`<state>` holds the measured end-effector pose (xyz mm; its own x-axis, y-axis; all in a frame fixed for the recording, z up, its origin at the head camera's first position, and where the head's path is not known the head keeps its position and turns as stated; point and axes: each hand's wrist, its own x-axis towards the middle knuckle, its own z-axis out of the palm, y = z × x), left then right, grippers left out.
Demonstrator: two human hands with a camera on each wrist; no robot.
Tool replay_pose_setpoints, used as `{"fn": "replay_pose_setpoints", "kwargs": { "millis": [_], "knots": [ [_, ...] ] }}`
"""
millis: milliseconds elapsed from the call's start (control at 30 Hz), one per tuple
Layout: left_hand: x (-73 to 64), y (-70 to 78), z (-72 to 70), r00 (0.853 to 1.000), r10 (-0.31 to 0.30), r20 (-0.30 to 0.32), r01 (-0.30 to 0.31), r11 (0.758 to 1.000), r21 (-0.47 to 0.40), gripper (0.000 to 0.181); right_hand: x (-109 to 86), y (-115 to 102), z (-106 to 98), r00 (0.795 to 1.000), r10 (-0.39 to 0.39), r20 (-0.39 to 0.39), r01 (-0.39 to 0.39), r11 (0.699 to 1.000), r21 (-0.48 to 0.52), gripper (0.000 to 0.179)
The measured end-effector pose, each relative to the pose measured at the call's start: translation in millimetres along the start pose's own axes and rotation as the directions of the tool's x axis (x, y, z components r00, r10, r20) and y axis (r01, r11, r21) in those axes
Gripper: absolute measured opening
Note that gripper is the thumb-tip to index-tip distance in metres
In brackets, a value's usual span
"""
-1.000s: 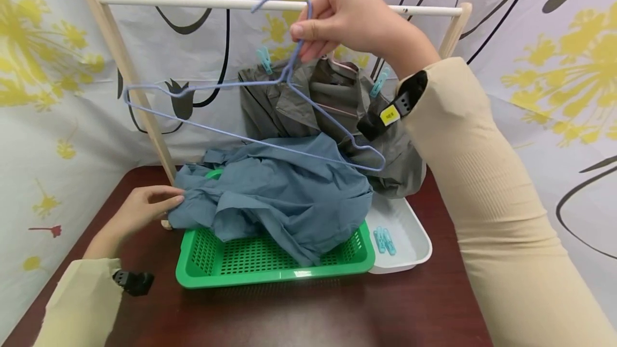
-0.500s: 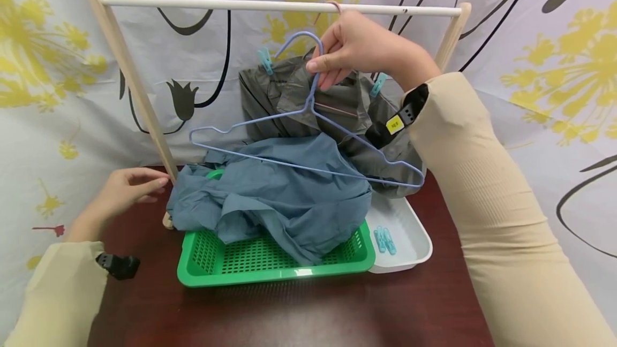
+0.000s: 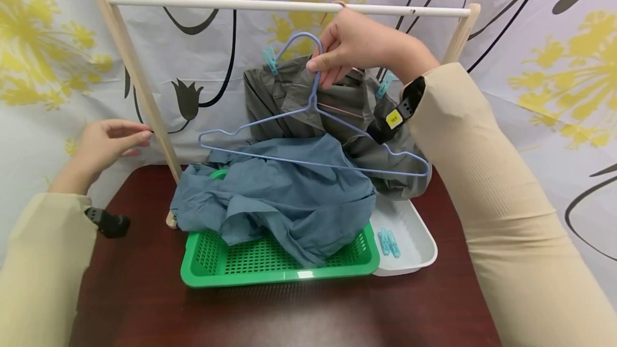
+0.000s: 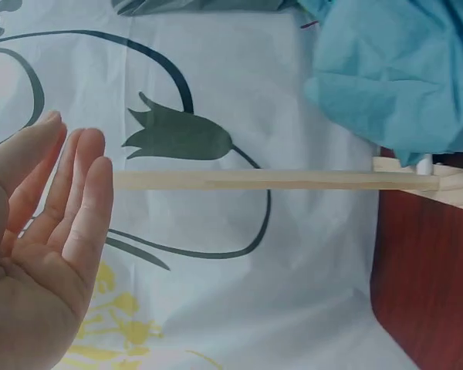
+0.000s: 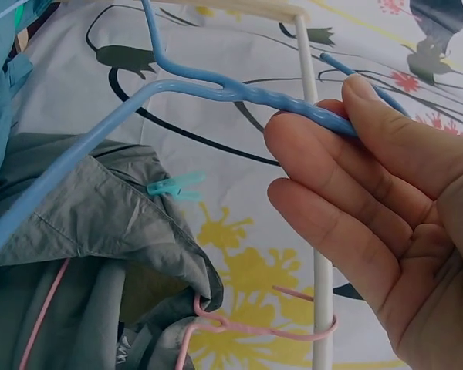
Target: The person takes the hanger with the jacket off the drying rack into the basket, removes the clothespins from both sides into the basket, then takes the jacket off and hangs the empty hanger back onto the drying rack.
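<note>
plainly, the hanger (image 3: 313, 104) is slim and periwinkle blue, with a rounded hook, a twisted neck, notched shoulders and a straight lower bar that slopes down to the right. the right hand (image 3: 354, 42) pinches it at the neck, below the white rod (image 3: 289, 6), so it hangs before the grey garment (image 3: 265, 95) and the blue-grey cloth (image 3: 289, 191) heaped on the green basket (image 3: 279, 278). the left hand (image 3: 103, 146), relaxed and holding nothing, is near the wooden post (image 3: 137, 79).
</note>
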<state>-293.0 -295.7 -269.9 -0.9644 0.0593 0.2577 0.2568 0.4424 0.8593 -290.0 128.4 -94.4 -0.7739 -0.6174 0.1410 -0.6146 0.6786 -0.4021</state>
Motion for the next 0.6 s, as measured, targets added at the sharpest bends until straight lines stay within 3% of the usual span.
{"fn": "replay_pose_setpoints", "kwargs": {
  "millis": [233, 467, 600],
  "knots": [
    [17.6, 17.4, -12.0, 0.998, 0.0, -0.056, -0.006, 0.994, -0.107, 0.015, 8.2, 0.7, -10.8, 1.0, 0.025, -0.011, -0.025, 0.998, -0.064, 0.028],
    [40.1, 34.2, -28.2, 0.991, 0.0, -0.134, -0.032, 0.971, -0.238, 0.015, 15.0, -1.7, -21.2, 1.0, 0.014, -0.021, -0.016, 0.997, -0.071, 0.03],
    [53.1, 44.6, -34.8, 0.977, 0.005, -0.214, -0.045, 0.982, -0.183, 0.017, 20.9, -5.5, -26.3, 1.0, 0.007, -0.025, -0.01, 0.996, -0.093, 0.031]
  ]
}}
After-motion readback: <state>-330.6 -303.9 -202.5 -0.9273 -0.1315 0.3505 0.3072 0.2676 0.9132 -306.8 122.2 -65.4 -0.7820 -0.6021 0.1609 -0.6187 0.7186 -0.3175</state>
